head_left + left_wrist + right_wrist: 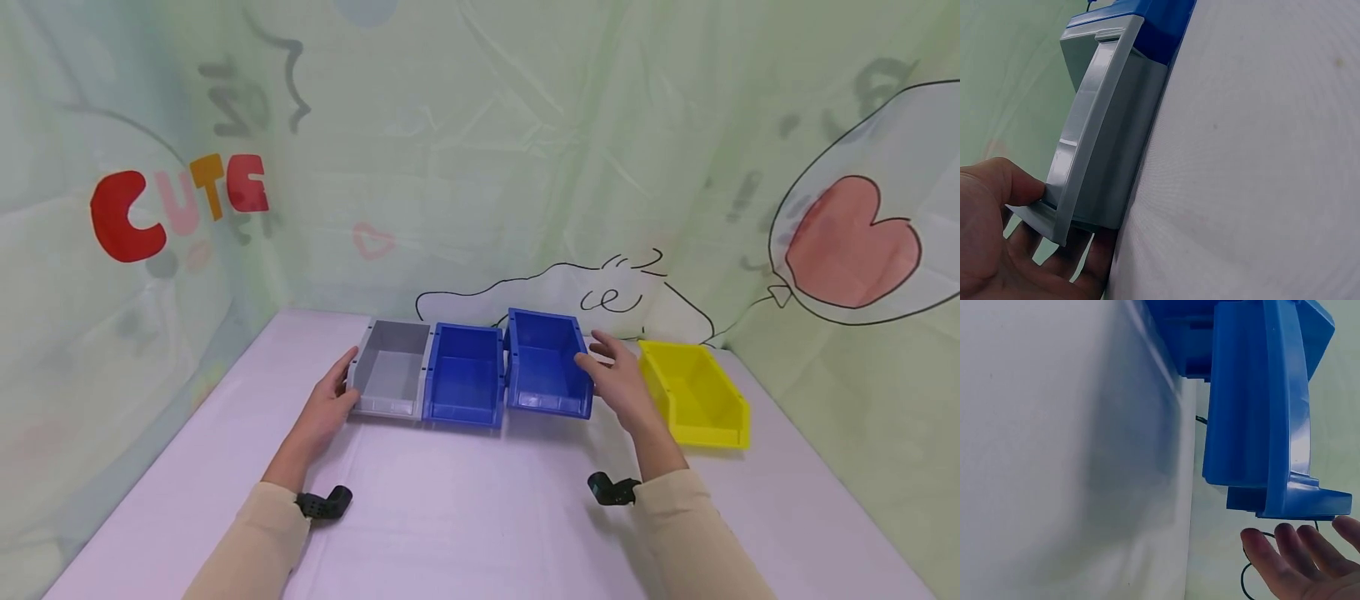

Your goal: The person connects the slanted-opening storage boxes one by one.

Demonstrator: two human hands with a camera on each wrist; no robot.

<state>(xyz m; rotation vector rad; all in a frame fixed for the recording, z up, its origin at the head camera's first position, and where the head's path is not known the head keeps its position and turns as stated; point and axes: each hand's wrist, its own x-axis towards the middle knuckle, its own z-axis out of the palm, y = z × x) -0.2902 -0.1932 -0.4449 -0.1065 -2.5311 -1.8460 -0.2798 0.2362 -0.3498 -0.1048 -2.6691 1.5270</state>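
Note:
A grey storage bin (390, 379) stands on the table, side against side with a blue bin (465, 383). My left hand (333, 400) grips the grey bin's left side; in the left wrist view the thumb (1019, 184) lies on the rim and the fingers are outside the wall. A second blue bin (546, 367) sits higher, off the table, with its left side along the first blue bin. Beside its right wall is my right hand (618, 379), fingers extended. The thumb tip meets the rim; the other fingertips (1252, 537) appear apart from the wall.
A yellow bin (697, 396) stands on the table to the right of my right hand. The white-covered table (465, 517) ends at a printed curtain (465, 167) behind the bins. In the right wrist view, the raised bin's shadow falls on the tabletop.

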